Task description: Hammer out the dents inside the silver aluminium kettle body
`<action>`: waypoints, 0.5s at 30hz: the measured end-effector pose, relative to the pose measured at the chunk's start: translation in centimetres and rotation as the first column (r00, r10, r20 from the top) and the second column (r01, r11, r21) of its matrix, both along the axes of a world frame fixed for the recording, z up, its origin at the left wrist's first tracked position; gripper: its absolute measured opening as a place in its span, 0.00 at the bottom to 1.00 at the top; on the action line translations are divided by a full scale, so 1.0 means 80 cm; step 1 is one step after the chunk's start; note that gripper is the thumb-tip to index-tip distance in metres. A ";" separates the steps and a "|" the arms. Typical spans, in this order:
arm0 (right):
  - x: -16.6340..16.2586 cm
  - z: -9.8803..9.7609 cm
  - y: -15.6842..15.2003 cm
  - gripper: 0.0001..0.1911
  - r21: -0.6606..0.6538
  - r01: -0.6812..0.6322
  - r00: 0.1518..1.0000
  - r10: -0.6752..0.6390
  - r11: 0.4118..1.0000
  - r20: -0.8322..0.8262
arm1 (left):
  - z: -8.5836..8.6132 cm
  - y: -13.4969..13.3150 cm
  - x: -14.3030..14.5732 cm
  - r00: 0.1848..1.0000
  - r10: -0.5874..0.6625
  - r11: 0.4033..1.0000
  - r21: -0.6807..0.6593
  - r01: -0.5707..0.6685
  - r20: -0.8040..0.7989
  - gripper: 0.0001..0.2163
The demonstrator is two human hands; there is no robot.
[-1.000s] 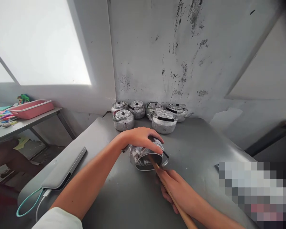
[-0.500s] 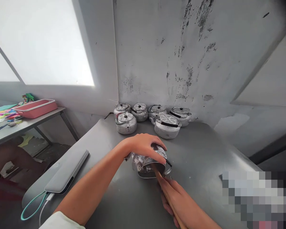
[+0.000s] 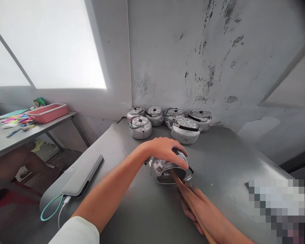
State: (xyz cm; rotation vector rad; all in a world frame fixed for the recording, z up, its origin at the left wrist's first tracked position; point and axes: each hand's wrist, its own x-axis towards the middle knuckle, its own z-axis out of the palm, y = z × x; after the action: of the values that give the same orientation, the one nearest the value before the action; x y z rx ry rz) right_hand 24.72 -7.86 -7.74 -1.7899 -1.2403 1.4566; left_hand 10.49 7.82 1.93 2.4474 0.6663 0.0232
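Observation:
A silver metal kettle (image 3: pixel 156 170) lies tipped on the grey table (image 3: pixel 142 210), its open mouth facing me. My left hand (image 3: pixel 165 149) is wrapped over its upper side, thumb near the rim. In my right hand (image 3: pixel 199 201) is a wooden stick (image 3: pixel 179 184), its far end inside the kettle's mouth. What the stick touches in there is hidden. The kettle's dark handle (image 3: pixel 190 169) shows at its right side.
Several silver kettles (image 3: pixel 185 133) stand at the table's back edge by the stained wall. A grey power bank (image 3: pixel 81 178) with cables lies at left. A pink basket (image 3: pixel 49 114) is on a side table, and someone's bare leg shows under it. A blurred patch covers the lower right.
The view has turned slightly left, so everything sits further right in the picture. Both hands keep their grips, and the stick's end is still inside the kettle.

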 end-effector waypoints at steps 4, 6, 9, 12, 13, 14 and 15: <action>-0.002 -0.001 -0.001 0.26 -0.006 0.018 1.000 -0.018 1.000 -0.026 | 0.000 0.000 0.001 1.000 0.002 1.000 0.003 -0.002 -0.009 0.27; -0.003 -0.001 -0.004 0.26 -0.008 0.031 0.999 -0.031 0.999 -0.013 | -0.002 0.001 0.002 1.000 0.003 1.000 0.009 -0.002 -0.007 0.27; -0.002 0.000 -0.007 0.27 -0.010 0.048 0.999 -0.048 0.999 0.005 | -0.004 0.002 0.003 1.000 0.000 1.000 0.001 0.000 0.000 0.27; 0.000 0.003 -0.009 0.28 -0.035 0.027 1.000 -0.026 0.999 0.010 | -0.004 0.003 0.002 1.000 -0.012 1.000 -0.009 0.012 0.008 0.26; 0.000 0.004 -0.009 0.28 -0.033 0.025 1.000 -0.025 0.999 0.008 | -0.003 0.003 0.002 1.000 -0.014 1.000 -0.009 0.014 0.008 0.26; 0.000 0.005 -0.009 0.28 -0.028 0.026 1.000 -0.026 0.999 0.007 | -0.003 0.002 0.002 1.000 -0.014 1.000 -0.007 0.014 0.006 0.26; 0.000 0.005 -0.009 0.28 -0.025 0.030 1.000 -0.029 0.999 0.007 | -0.002 0.002 0.001 1.000 -0.014 1.000 -0.007 0.014 0.004 0.26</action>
State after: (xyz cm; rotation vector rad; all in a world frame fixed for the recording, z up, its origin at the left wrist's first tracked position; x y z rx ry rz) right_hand 24.74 -8.60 -7.31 -1.8233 -1.1988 1.4574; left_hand 10.61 8.00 1.74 2.4451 0.6462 0.0197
